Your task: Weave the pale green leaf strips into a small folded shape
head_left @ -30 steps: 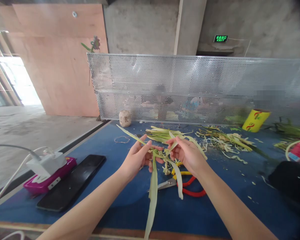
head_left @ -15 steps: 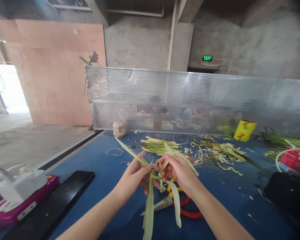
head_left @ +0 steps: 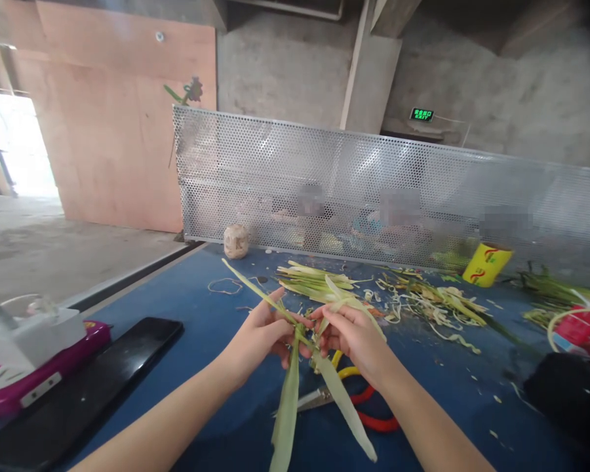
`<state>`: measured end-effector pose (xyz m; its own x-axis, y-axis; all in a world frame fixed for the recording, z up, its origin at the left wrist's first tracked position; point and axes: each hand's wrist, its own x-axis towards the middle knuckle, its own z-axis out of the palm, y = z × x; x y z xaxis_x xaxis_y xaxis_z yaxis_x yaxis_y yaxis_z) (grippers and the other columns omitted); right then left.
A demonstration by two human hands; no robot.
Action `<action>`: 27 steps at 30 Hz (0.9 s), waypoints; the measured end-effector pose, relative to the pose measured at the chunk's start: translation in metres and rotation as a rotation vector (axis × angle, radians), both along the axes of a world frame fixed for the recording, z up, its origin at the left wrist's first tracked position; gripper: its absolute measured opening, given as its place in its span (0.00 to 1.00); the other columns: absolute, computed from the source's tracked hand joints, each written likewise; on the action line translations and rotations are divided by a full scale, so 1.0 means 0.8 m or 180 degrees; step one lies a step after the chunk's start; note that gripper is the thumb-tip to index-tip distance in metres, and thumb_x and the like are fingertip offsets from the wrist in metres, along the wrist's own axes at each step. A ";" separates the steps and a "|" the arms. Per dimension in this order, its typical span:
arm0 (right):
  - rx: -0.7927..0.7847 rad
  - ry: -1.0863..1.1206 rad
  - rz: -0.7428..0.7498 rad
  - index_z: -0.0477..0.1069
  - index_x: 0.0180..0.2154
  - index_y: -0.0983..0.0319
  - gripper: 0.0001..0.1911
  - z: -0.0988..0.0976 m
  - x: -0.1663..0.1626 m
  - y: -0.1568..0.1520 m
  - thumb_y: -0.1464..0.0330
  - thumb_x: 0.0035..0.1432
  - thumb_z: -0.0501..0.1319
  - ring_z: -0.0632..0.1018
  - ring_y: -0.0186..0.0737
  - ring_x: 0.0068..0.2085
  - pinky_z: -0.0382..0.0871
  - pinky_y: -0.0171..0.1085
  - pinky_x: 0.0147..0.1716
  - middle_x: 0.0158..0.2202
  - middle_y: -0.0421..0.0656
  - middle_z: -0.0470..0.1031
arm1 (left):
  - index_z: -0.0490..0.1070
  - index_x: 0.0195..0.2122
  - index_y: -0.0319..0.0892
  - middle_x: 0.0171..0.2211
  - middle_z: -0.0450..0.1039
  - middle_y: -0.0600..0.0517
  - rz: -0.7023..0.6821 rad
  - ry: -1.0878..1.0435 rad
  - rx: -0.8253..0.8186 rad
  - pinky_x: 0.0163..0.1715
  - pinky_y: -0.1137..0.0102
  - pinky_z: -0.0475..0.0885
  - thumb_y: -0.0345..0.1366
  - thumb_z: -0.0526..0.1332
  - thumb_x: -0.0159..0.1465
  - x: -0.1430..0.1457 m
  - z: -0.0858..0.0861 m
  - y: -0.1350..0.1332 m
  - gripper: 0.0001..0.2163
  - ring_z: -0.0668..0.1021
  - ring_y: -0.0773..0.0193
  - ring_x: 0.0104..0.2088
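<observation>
Over the blue table, my left hand [head_left: 268,328] is closed around the knotted middle of several pale green leaf strips [head_left: 286,410]. One narrow strip sticks up past its fingers to the upper left, and two broad ones hang down in front. My right hand [head_left: 347,331] pinches another pale strip [head_left: 358,305] close to the knot, its fingertips nearly meeting those of the left. Under the hands lie scissors [head_left: 378,423] with red and yellow handles, partly covered by the strips. Behind them rests a pile of cut green stalks [head_left: 314,278].
Leaf scraps [head_left: 432,298] lie to the right. A yellow roll [head_left: 486,264] stands before the perforated metal screen [head_left: 275,170], as does a pale lump [head_left: 236,241]. On the left are a black phone [head_left: 113,380] and a purple power strip [head_left: 39,387]. Blurred people show behind the screen.
The hanging strip on the right has swung outward and now slants down to the right. Both hands keep their grip near the knot. My view has tilted and shifted slightly.
</observation>
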<state>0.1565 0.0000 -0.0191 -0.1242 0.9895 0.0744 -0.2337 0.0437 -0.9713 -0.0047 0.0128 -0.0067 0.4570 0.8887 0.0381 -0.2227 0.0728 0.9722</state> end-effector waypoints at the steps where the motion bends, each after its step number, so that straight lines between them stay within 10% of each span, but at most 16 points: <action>1: 0.0015 -0.0010 0.0010 0.72 0.27 0.62 0.12 0.000 0.000 0.000 0.59 0.46 0.62 0.70 0.34 0.21 0.66 0.35 0.20 0.21 0.39 0.69 | 0.29 0.60 0.40 0.38 0.74 0.43 -0.0010 0.0008 -0.0010 0.11 0.74 0.65 0.23 0.54 0.52 0.000 0.000 0.001 0.40 0.77 0.60 0.22; 10: 0.0493 -0.1157 0.0204 0.71 0.29 0.61 0.11 0.021 0.013 -0.020 0.60 0.52 0.57 0.60 0.28 0.15 0.57 0.32 0.14 0.18 0.36 0.61 | 0.35 0.60 0.42 0.37 0.74 0.44 0.0133 0.0011 0.0013 0.10 0.78 0.58 0.24 0.54 0.52 0.000 -0.003 0.003 0.37 0.76 0.65 0.18; 14: 0.2056 -0.2152 -0.2360 0.70 0.40 0.59 0.15 0.028 0.063 -0.011 0.60 0.56 0.51 0.67 0.35 0.21 0.62 0.37 0.24 0.20 0.40 0.66 | 0.39 0.60 0.39 0.36 0.75 0.43 0.0058 -0.0052 -0.0055 0.11 0.78 0.59 0.23 0.55 0.52 0.000 0.000 0.000 0.36 0.76 0.65 0.19; 16: 0.1408 -0.2924 -0.3261 0.68 0.43 0.61 0.18 0.019 0.094 0.008 0.63 0.59 0.45 0.70 0.38 0.24 0.62 0.38 0.26 0.23 0.44 0.68 | 0.38 0.60 0.39 0.37 0.74 0.41 -0.0039 0.0009 -0.0032 0.11 0.77 0.60 0.23 0.57 0.52 0.001 0.000 -0.001 0.37 0.76 0.65 0.19; 21: 0.0258 -0.4109 -0.2710 0.69 0.18 0.61 0.12 -0.005 0.120 0.031 0.61 0.46 0.60 0.71 0.43 0.22 0.61 0.41 0.23 0.16 0.46 0.67 | 0.34 0.61 0.41 0.43 0.71 0.36 -0.0169 0.0067 0.0145 0.13 0.75 0.67 0.28 0.63 0.52 0.004 -0.009 0.004 0.42 0.79 0.59 0.26; 27: 0.1808 -0.3320 -0.0956 0.71 0.38 0.59 0.12 0.006 0.038 0.009 0.69 0.53 0.53 0.73 0.44 0.37 0.65 0.41 0.35 0.37 0.48 0.73 | 0.41 0.59 0.40 0.45 0.70 0.35 -0.0282 0.0233 0.0262 0.09 0.80 0.61 0.28 0.64 0.51 0.000 -0.016 0.011 0.39 0.78 0.62 0.22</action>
